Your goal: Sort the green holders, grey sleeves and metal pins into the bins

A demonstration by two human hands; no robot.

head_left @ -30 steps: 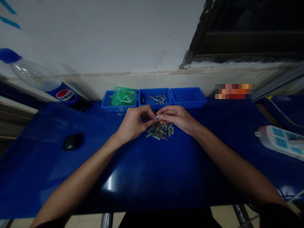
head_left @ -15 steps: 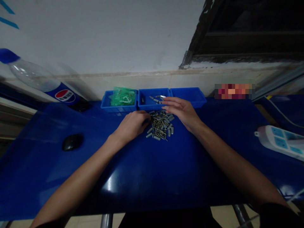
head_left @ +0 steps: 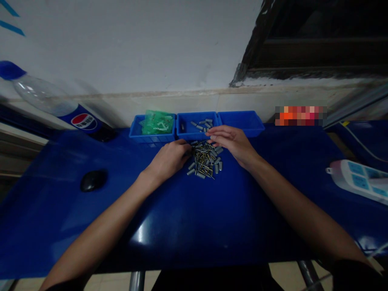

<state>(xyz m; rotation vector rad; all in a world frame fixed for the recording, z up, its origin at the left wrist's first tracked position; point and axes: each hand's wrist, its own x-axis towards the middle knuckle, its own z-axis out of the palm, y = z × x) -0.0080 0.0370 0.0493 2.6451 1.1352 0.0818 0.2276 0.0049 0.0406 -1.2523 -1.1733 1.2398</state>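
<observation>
A mixed pile of thin screws [head_left: 203, 158], silver and brass-coloured, and grey cylindrical plugs [head_left: 200, 175] lies on the blue table. At its left edge my left hand [head_left: 172, 158] is closed with curled fingers; whatever they pinch is hidden. My right hand [head_left: 233, 142] hovers at the pile's upper right, its fingers stretched out and apart by the front rim of the middle blue bin [head_left: 197, 116]. I see nothing held in it. Inside that bin lie several loose grey plugs [head_left: 199, 127].
Left of the middle bin, another blue bin [head_left: 138, 138] holds green plastic bags [head_left: 157, 122]; a third blue bin [head_left: 241, 121] adjoins on the right. A cola bottle [head_left: 83, 121] and a black mouse [head_left: 93, 180] are at left, a power strip [head_left: 359, 178] at right.
My right fingertips have lowered slightly toward the front rim of the middle bin, and more of the grey plugs in it show. My left hand has hardly moved.
</observation>
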